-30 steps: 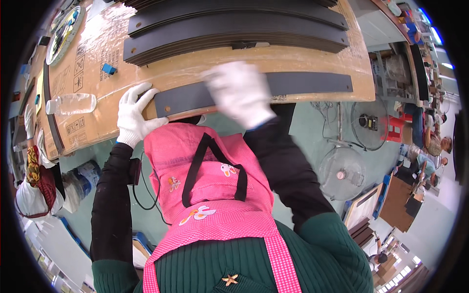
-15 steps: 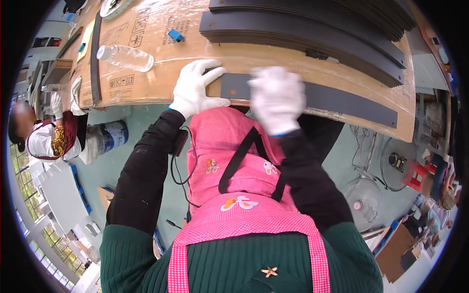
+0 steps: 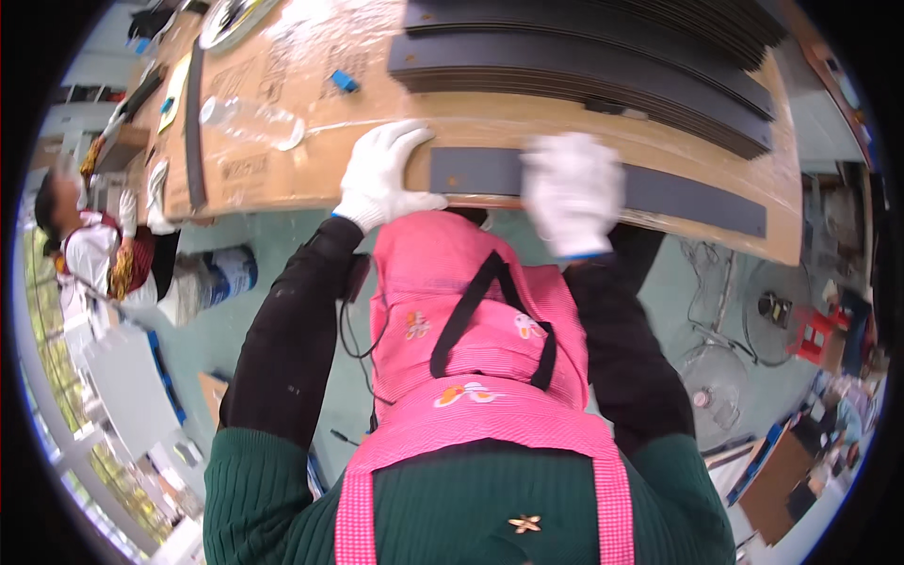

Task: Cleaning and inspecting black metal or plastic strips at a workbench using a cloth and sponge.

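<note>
Head view: looks down on a dark strip [image 3: 664, 193] lying flat along the near edge of the cardboard [image 3: 306, 177], just in front of the stacks [image 3: 574, 75] of similar strips. Sets the left hand [image 3: 379, 176] at the strip's left end, with fingers open and spread apart from the thumb, around that end and not wrapped on it. Seems to brace the end there; cannot tell how firmly. Lays the right hand [image 3: 573, 193] across the strip, about midway along. Shows too blurred there to tell whether curled or flat, or gripping anything.

Looks, by judgement, like a rubbing or wiping step over the upper face, partway along. Probably calls next for a steady brace at the left end and an even stroke toward the right end, in full view beyond the right hand. Needs care, perhaps, not to push the strip over the near edge. Off to the left, apart from the strip, a clear bottle [image 3: 252, 122] on its side and, nearer the stacks, a small blue piece [image 3: 345, 81].
</note>
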Available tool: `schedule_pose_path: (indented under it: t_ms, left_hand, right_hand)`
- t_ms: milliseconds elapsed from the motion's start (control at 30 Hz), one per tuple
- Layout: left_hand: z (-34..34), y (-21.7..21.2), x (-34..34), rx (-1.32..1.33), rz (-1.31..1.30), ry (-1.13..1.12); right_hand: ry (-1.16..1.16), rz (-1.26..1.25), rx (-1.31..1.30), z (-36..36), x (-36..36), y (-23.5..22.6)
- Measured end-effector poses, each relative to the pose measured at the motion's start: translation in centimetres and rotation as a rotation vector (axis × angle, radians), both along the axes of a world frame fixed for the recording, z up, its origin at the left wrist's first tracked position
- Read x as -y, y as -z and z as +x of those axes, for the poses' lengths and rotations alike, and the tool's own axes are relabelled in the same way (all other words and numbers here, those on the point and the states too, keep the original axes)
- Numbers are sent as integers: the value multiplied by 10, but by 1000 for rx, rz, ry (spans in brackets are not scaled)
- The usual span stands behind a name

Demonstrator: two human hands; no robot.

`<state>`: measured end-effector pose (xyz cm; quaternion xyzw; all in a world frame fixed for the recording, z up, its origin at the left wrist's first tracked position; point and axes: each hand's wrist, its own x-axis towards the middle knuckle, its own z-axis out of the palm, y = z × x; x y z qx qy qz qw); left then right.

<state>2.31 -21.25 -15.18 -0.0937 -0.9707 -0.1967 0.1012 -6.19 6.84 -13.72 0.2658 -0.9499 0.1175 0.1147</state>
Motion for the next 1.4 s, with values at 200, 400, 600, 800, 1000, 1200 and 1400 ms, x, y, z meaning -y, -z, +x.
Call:
schedule_pose_path:
  t_ms: [200,400,600,800,1000,1200,1400]
  left_hand:
    - [9,17,19,3,-77,18]
    - [-16,-55,-2,245,-134,175]
    - [-16,-23,-59,64,-271,158]
    - [8,-19,-66,1,-202,77]
    - [21,-95,-113,941,442,130]
    - [21,-42,-176,1703,1652,253]
    - [23,-30,-201,1826,1999,-305]
  right_hand:
    - [-302,-392,223,44,99,11]
    - [392,122,-71,-72,-189,12]
    - [894,-20,-18,-131,-359,12]
    - [954,-230,-135,-85,-370,29]
    - [1034,-997,-29,-28,-392,13]
    - [317,-979,0,65,-229,-80]
    - [-328,-305,74,140,-115,-87]
